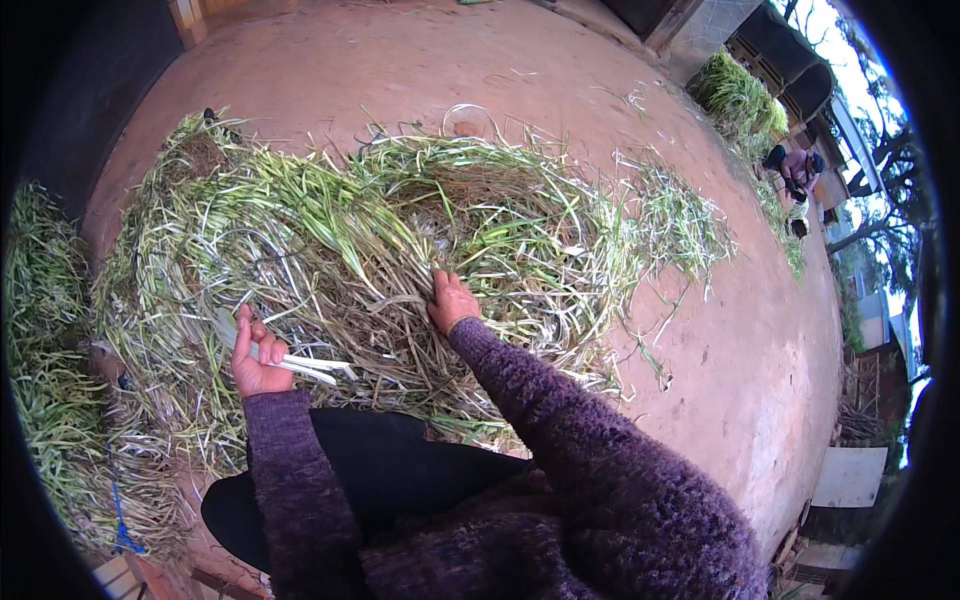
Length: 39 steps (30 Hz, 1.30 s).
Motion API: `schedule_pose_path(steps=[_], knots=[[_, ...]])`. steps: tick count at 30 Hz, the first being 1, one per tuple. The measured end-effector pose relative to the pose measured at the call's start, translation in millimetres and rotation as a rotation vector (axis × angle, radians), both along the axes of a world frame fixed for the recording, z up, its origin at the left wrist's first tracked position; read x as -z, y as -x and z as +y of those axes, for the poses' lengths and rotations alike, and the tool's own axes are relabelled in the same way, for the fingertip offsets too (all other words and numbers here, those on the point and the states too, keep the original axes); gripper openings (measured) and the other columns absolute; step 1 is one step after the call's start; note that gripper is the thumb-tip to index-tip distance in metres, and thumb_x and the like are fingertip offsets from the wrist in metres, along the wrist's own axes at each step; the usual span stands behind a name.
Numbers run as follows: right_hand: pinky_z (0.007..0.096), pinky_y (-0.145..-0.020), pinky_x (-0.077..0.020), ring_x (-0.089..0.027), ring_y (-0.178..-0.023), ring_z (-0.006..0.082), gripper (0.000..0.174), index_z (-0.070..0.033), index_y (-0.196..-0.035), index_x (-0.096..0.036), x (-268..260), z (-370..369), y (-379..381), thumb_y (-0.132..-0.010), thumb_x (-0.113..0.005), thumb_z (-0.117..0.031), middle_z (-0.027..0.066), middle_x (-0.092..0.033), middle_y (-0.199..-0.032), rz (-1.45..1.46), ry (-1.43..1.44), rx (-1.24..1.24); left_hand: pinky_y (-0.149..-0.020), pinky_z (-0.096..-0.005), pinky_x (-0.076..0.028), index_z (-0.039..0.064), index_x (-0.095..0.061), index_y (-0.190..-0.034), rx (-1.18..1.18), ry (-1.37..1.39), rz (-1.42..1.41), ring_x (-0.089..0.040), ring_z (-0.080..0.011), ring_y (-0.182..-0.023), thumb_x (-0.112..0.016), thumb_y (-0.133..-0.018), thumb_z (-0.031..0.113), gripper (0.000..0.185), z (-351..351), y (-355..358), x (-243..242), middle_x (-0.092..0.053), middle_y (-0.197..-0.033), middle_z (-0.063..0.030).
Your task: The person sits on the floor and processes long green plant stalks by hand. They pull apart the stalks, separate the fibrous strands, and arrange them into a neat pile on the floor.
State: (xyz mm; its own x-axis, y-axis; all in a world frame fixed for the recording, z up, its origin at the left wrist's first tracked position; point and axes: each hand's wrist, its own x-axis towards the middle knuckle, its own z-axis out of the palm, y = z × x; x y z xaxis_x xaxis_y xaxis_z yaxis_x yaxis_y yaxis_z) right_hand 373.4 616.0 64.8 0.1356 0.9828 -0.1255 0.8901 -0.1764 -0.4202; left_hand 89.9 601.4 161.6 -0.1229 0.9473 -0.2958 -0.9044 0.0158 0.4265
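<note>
A wide heap of cut grass [322, 187] lies on the ground in front of me, green blades mixed with pale and brown stems. My left hand [259, 356] is raised palm up over the heap's near left part, holding a few flat whitish stalks [311, 365] whose ends stick out to the right. Towards the middle of the heap, my right hand [454, 301] grips the base of a bunch of brownish grass stems [405, 262]. The bunch's greener blades fan out to the upper left. Some of the right fingertips are hidden among the stems.
More grass [45, 300] is piled along the left edge, with a blue cord [120, 517] near its lower end. Reddish bare ground [735, 360] surrounds the heap. Far right, a person [799, 169] bends beside another green grass pile [739, 97]. Dark-clothed legs [375, 457] are below my hands.
</note>
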Motion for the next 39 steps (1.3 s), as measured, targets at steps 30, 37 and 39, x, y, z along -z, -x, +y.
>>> schedule_pose_path(steps=[30,37,39], knots=[[0.0209,-0.050,-0.0414,-0.050,-0.053,0.0073,0.009,0.003,-0.078,-0.060,-104.2,-39.8,-208.7,-0.074,-0.061,-0.004,0.0020,-0.058,-0.062,0.667,-0.412,0.499,-0.036,-0.0204,-0.029,0.006,-0.053,-0.103,0.170,0.064,0.062,-0.034,-0.0053,-0.039,-0.051,-0.084,0.012,0.020,3.4,-46.3,0.8,-0.052,-0.068,-0.0030],[0.0175,-0.044,-0.0368,-0.045,-0.046,0.0038,0.008,0.000,-0.070,-0.055,-24.4,-74.0,-89.1,-0.069,-0.062,0.004,-0.0014,-0.053,-0.058,1.138,-0.111,0.365,-0.035,-0.0195,-0.027,0.003,-0.057,-0.093,0.395,0.165,0.359,-0.035,-0.0049,-0.038,-0.057,-0.079,0.011,0.017,-21.3,-90.4,-12.8,-0.053,-0.063,-0.0031],[0.0172,-0.046,-0.0372,-0.045,-0.049,0.0032,0.009,-0.001,-0.070,-0.056,-21.6,-75.7,-67.5,-0.068,-0.063,0.003,-0.0022,-0.052,-0.057,1.156,-0.118,0.302,-0.034,-0.0188,-0.026,-0.001,-0.056,-0.092,0.420,0.153,0.388,-0.035,-0.0046,-0.037,-0.059,-0.077,0.009,0.018,-22.6,-101.2,-15.7,-0.053,-0.062,-0.0047]])
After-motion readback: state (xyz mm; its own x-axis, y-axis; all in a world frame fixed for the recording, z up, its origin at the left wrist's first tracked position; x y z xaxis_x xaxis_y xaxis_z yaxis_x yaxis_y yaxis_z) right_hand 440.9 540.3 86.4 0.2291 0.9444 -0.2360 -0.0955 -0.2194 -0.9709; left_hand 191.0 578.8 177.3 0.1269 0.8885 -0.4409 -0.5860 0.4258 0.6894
